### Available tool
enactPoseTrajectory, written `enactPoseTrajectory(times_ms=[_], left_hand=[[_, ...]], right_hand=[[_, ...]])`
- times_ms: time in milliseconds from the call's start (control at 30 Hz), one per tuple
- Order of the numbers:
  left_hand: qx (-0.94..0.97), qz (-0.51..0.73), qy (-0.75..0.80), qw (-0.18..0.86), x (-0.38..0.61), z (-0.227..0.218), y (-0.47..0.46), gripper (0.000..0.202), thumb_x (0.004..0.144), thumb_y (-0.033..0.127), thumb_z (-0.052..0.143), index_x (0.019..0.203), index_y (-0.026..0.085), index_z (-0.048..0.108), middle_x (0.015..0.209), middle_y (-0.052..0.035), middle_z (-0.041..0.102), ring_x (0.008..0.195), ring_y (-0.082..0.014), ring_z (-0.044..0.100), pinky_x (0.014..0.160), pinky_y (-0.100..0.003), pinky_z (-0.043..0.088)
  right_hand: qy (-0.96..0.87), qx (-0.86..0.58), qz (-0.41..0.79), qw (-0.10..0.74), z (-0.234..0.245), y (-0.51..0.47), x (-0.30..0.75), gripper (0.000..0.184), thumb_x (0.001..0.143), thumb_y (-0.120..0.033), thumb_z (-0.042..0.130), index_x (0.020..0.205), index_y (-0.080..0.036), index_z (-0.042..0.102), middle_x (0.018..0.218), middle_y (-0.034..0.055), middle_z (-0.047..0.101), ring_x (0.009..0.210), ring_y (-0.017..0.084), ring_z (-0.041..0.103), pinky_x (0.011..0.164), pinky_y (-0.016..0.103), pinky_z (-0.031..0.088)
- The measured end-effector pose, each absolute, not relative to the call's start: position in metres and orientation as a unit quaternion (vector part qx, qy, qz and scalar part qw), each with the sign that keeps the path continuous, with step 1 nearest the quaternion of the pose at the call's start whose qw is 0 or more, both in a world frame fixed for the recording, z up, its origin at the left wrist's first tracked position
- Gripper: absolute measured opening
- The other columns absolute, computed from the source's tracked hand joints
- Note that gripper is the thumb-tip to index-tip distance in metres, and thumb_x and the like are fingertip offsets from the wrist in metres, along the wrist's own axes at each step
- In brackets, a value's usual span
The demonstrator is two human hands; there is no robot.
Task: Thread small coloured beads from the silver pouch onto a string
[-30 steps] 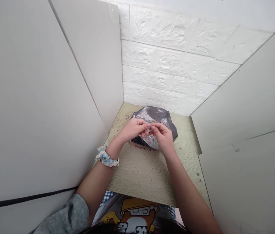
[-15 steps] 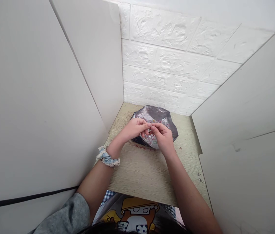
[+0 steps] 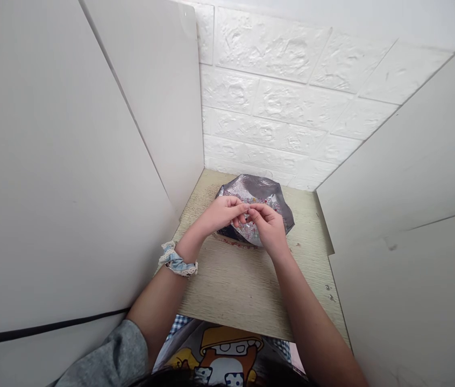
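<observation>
A dark grey bag with a silvery lining (image 3: 257, 185) lies opened out on the wooden tabletop, holding many small coloured beads (image 3: 247, 231). Over it, my left hand (image 3: 227, 211) and my right hand (image 3: 268, 221) meet with thumbs and fingertips pinched together. Whatever sits between the fingertips is too small to make out. Reddish beads or a beaded strand (image 3: 237, 244) lie along the bag's near edge, partly below the hands. A light blue scrunchie with lace trim (image 3: 177, 259) is round my left wrist.
The narrow wooden tabletop (image 3: 235, 290) is closed in by a pale panel (image 3: 150, 97) on the left, another panel (image 3: 409, 177) on the right and a white brick-patterned wall (image 3: 276, 97) behind. Two tiny shiny bits (image 3: 329, 293) are at the right edge.
Both hands keep nearly the same pinched pose above the bag, with only a very slight shift of the fingers. The bag and beads stay where they were.
</observation>
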State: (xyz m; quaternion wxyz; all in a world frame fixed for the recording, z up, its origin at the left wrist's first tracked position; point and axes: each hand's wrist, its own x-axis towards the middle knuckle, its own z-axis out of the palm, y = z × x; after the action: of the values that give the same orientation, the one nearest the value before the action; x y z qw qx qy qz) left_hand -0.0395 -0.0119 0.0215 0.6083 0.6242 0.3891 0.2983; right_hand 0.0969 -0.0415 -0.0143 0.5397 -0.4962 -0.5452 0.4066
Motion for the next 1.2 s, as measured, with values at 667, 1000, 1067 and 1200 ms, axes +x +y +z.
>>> enactPoseTrajectory(times_ms=[667,1000,1067,1200], left_hand=[[0.635,0.289,0.404,0.592,-0.0403,0.0206,-0.0118,0.028,0.071,0.038,0.051,0.062,0.012,0.05,0.057,-0.0012,0.056,0.045,-0.004,0.046,0.039,-0.015,0.032],[0.629,0.293,0.404,0.596,-0.0397,0.0219,-0.0122,0.028,0.071,0.038,0.052,0.06,0.012,0.05,0.054,-0.0005,0.055,0.044,-0.0037,0.045,0.04,-0.016,0.033],[0.629,0.294,0.403,0.597,-0.0395,0.022,-0.012,0.028,0.071,0.038,0.051,0.06,0.012,0.05,0.054,-0.0005,0.055,0.044,-0.0037,0.045,0.039,-0.015,0.033],[0.629,0.294,0.401,0.597,-0.0395,0.0215,-0.0113,0.03,0.071,0.039,0.051,0.061,0.011,0.05,0.053,0.0,0.054,0.043,-0.0034,0.045,0.039,-0.015,0.031]], right_hand=[[-0.541,-0.499,0.405,0.543,-0.0129,-0.0424,0.0967,0.017,0.07,-0.033,0.054,0.078,-0.019,0.06,0.068,0.0,0.059,0.063,0.012,0.053,0.062,0.026,0.044],[-0.548,-0.499,0.404,0.536,-0.0146,-0.0425,0.0958,0.018,0.071,-0.034,0.053,0.078,-0.019,0.059,0.069,0.0006,0.059,0.064,0.012,0.053,0.062,0.027,0.045],[-0.548,-0.498,0.404,0.537,-0.0149,-0.0425,0.0958,0.018,0.071,-0.034,0.053,0.078,-0.019,0.059,0.069,0.0004,0.059,0.063,0.012,0.053,0.062,0.027,0.045],[-0.545,-0.492,0.411,0.54,-0.0151,-0.0423,0.0957,0.017,0.07,-0.034,0.054,0.078,-0.019,0.059,0.067,-0.0002,0.059,0.061,0.012,0.054,0.062,0.027,0.045]])
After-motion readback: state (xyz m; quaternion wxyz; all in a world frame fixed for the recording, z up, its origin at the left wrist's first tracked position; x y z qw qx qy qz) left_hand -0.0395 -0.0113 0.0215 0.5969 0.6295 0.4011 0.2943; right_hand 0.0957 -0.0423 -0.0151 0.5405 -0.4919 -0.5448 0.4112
